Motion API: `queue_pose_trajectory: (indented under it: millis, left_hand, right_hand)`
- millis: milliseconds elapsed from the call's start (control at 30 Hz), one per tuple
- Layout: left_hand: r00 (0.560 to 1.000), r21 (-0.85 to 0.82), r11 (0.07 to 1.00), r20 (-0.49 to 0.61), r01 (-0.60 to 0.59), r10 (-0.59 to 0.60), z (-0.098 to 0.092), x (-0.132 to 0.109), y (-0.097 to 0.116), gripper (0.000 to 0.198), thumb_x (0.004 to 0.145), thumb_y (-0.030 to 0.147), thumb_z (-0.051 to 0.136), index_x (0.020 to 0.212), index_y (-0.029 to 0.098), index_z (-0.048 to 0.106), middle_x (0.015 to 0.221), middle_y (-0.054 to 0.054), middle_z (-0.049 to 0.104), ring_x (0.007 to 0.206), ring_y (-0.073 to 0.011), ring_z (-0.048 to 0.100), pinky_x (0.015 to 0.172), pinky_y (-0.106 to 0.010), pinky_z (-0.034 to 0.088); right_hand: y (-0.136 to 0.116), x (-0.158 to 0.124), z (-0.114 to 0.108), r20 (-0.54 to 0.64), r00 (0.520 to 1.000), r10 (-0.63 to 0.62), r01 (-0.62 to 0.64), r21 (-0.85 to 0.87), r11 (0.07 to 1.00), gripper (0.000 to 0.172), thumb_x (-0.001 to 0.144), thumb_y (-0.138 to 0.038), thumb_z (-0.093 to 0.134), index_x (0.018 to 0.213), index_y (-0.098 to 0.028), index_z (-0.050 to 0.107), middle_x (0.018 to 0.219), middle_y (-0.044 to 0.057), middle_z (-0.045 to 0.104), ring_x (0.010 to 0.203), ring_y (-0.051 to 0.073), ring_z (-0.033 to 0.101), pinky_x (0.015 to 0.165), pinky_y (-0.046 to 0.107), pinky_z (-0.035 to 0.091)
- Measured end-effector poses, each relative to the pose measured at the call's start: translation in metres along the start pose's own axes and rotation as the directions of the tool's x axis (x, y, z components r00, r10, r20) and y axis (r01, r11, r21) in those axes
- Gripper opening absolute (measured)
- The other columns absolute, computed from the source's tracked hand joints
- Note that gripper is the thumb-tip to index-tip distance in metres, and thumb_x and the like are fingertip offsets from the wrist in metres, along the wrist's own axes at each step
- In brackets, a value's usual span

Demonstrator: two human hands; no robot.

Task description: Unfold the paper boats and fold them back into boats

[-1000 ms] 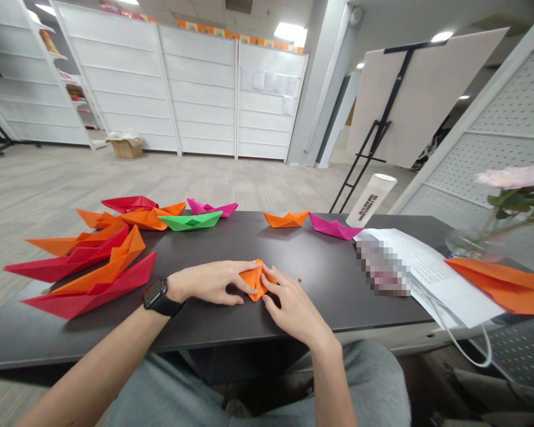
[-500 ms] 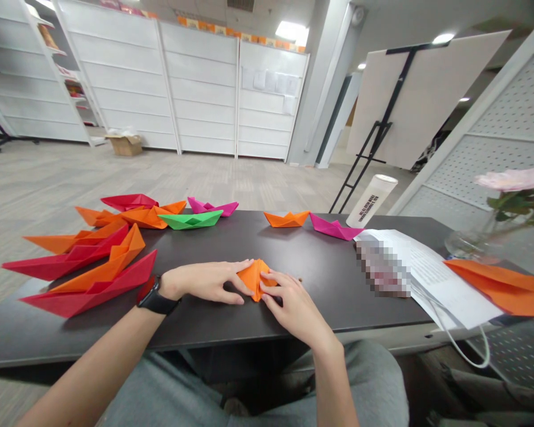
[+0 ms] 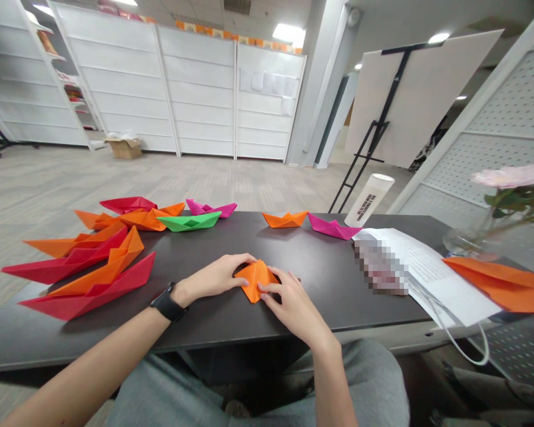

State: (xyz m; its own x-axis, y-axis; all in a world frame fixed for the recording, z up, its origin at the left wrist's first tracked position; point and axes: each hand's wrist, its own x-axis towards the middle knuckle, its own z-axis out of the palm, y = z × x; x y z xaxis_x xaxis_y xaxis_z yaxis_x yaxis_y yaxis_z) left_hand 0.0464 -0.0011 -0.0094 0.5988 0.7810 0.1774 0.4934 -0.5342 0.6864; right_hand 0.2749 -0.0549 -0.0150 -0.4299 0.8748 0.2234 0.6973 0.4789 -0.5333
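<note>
A small folded piece of orange paper [image 3: 253, 280], roughly diamond-shaped with a crease down its middle, lies on the dark table [image 3: 231, 249] in front of me. My left hand [image 3: 222, 276] grips its left side, thumb at the near edge and fingers at the far one. On the opposite side, my right hand [image 3: 291, 299] has its thumb and fingertips closed on the paper near the central crease. Beyond it stand an orange paper boat [image 3: 285, 220] and a magenta paper boat [image 3: 333, 226].
Several red and orange paper boats [image 3: 91, 290] crowd the left end, with a green boat [image 3: 191, 222] near them. To the right are printed sheets [image 3: 445, 279], a white cable [image 3: 483, 350], a white cylinder [image 3: 369, 200], a larger orange folded paper [image 3: 498, 284] and a flower vase [image 3: 465, 244].
My left hand has drawn back leftward, its thumb leaving the central crease for the paper's left edge. More of the paper's left half shows. My right hand stays nearly in place.
</note>
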Motion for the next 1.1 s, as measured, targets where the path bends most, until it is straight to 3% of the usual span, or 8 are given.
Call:
queue_pose_trajectory:
  millis: [100, 167, 233, 367, 467, 733, 1100]
  left_hand:
    - [0.992, -0.290, 0.954, -0.078, 0.070, -0.096, 0.002, 0.006, -0.003, 0.042, 0.074, 0.014, 0.072, 0.114, 0.020, 0.059, 0.111, -0.008, 0.068, 0.100, -0.0216, 0.068, 0.091, -0.039, 0.052]
    - [0.975, -0.481, 0.866, -0.090, 0.137, -0.205, 0.001, 0.009, -0.003, 0.044, 0.068, 0.014, 0.074, 0.109, 0.018, 0.057, 0.097, -0.005, 0.069, 0.084, -0.0183, 0.069, 0.079, -0.035, 0.055]
    - [0.963, -0.599, 0.787, -0.098, 0.146, -0.253, 0.000, 0.010, 0.000, 0.049, 0.063, 0.014, 0.079, 0.107, 0.017, 0.057, 0.090, -0.003, 0.069, 0.080, -0.0167, 0.068, 0.077, -0.033, 0.054]
    - [0.954, -0.693, 0.715, -0.141, 0.096, -0.264, -0.004, 0.010, 0.007, 0.053, 0.060, 0.015, 0.085, 0.105, 0.017, 0.058, 0.088, -0.003, 0.071, 0.081, -0.0156, 0.067, 0.080, -0.032, 0.052]
    - [0.953, -0.733, 0.677, -0.150, 0.071, -0.263, -0.006, 0.010, 0.009, 0.053, 0.059, 0.013, 0.086, 0.104, 0.017, 0.059, 0.086, -0.001, 0.070, 0.079, -0.0139, 0.066, 0.079, -0.030, 0.052]
    - [0.955, -0.755, 0.654, -0.154, 0.051, -0.252, -0.007, 0.009, 0.009, 0.051, 0.061, 0.011, 0.086, 0.105, 0.017, 0.060, 0.085, -0.001, 0.071, 0.078, -0.0131, 0.065, 0.076, -0.027, 0.050]
    - [0.958, -0.826, 0.564, -0.144, 0.021, -0.246, -0.007, 0.009, 0.011, 0.053, 0.062, 0.011, 0.087, 0.107, 0.016, 0.060, 0.083, 0.000, 0.072, 0.077, -0.0117, 0.066, 0.075, -0.024, 0.050]
  right_hand:
    - [0.000, 0.003, 0.000, -0.067, 0.998, -0.015, 0.026, 0.157, 0.987, 0.017, 0.089, -0.021, 0.060, 0.102, -0.024, 0.071, 0.125, 0.008, 0.062, 0.117, 0.023, 0.060, 0.106, 0.047, 0.042]
    - [0.001, 0.005, 0.002, -0.139, 0.989, 0.058, -0.007, 0.339, 0.941, 0.015, 0.090, -0.024, 0.056, 0.103, -0.022, 0.064, 0.110, 0.006, 0.067, 0.099, 0.019, 0.065, 0.091, 0.037, 0.052]
    - [0.002, 0.009, 0.005, -0.190, 0.967, 0.167, -0.041, 0.531, 0.847, 0.016, 0.093, -0.030, 0.052, 0.104, -0.020, 0.059, 0.095, 0.004, 0.068, 0.084, 0.016, 0.066, 0.073, 0.030, 0.055]
    - [0.004, 0.013, 0.008, -0.101, 0.967, 0.233, -0.088, 0.728, 0.680, 0.028, 0.088, -0.038, 0.057, 0.106, -0.018, 0.064, 0.089, 0.005, 0.070, 0.077, 0.017, 0.065, 0.055, 0.024, 0.053]
    - [0.003, 0.013, 0.007, -0.023, 0.976, 0.215, -0.122, 0.761, 0.637, 0.032, 0.085, -0.042, 0.062, 0.101, -0.016, 0.072, 0.092, 0.007, 0.072, 0.074, 0.017, 0.064, 0.055, 0.024, 0.054]
    - [0.000, 0.013, 0.004, -0.025, 0.962, 0.271, -0.136, 0.816, 0.561, 0.037, 0.081, -0.047, 0.068, 0.098, -0.016, 0.077, 0.091, 0.007, 0.074, 0.070, 0.016, 0.063, 0.056, 0.026, 0.058]
    - [-0.001, 0.011, 0.000, -0.010, 0.976, 0.218, -0.107, 0.847, 0.520, 0.037, 0.081, -0.050, 0.068, 0.098, -0.018, 0.078, 0.088, 0.005, 0.073, 0.075, 0.017, 0.065, 0.061, 0.026, 0.059]
